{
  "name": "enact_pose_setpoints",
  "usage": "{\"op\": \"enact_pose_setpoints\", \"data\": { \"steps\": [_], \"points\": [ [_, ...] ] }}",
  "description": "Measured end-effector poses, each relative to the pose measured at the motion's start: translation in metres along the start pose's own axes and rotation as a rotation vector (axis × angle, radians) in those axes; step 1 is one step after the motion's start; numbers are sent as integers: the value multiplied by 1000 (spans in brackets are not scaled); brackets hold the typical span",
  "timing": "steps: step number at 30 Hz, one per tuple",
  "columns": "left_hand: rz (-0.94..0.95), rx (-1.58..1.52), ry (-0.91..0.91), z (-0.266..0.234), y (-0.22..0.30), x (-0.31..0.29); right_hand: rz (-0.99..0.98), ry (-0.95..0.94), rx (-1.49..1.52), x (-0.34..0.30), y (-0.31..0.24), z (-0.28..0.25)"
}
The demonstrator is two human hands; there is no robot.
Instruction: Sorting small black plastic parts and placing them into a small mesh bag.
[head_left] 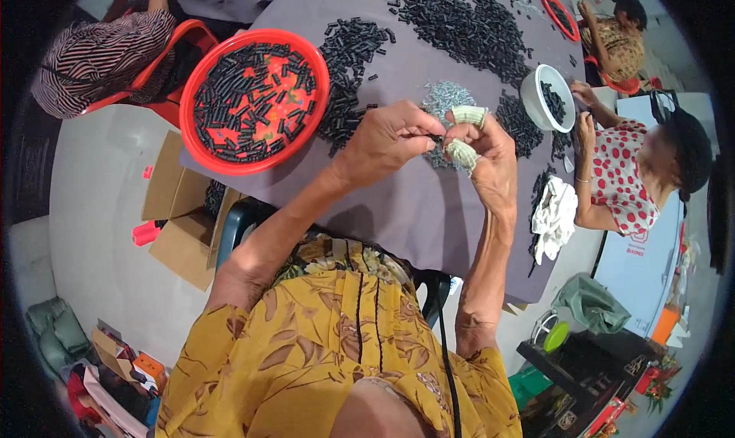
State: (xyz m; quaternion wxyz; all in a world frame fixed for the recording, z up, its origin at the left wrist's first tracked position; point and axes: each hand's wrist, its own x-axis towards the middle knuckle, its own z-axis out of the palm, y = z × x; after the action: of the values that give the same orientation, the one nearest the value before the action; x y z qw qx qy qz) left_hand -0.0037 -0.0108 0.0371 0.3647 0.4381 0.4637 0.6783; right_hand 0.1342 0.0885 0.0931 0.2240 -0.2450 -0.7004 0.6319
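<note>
One seated person in a striped top [107,63] is at half past nine, taking your fingertips [429,125] as the clock's centre, beside a red chair [153,67]. An open cardboard box [180,243] stands on the floor at half past eight from you. At half past nine, nearer, a round red basin [320,93] holds scattered short black cylinders [222,89]. At ten o'clock, a heap of similar black cylinders [352,51] lies on your grey tablecloth [383,208].

Your left hand [387,139] pinches a small dark piece [438,139] between thumb and forefinger, right at the clock's centre, above the tablecloth; its shape is mostly hidden. Just beyond, at twelve, is a pile of slim silvery pieces [448,95]. Your right hand [490,155], with pale ribbed covers [468,116] on thumb and one finger, closes on that same piece from three o'clock.

A larger black heap [467,32] spreads towards half past twelve. A white bowl [527,93] with black cylinders inside sits at half past two, a crumpled white cloth [555,220] at four. A person in a red-dotted top [628,162] is at three.
</note>
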Motion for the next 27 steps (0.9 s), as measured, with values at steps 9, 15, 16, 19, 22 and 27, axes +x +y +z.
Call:
{"op": "enact_pose_setpoints", "data": {
  "steps": [9, 15, 16, 19, 22, 27],
  "points": [
    [89, 357, -39, 5, 8, -13, 148, -39, 10, -8, 14, -5],
    [-76, 127, -55, 13, 9, -19, 200, -29, 196, -16, 32, -6],
    [-117, 56, -52, 14, 9, -19, 205, -24, 198, -17, 33, -6],
    [-157, 18, -55, 12, 6, -22, 194, -1, 182, -16, 37, -6],
    [-117, 82, -71, 8, -3, -25, 157, 53, 77, -2, 38, -2],
    [-229, -41, -25, 2, -10, -31, 61, 50, -207, 53, 69, 14]
  ]
}}
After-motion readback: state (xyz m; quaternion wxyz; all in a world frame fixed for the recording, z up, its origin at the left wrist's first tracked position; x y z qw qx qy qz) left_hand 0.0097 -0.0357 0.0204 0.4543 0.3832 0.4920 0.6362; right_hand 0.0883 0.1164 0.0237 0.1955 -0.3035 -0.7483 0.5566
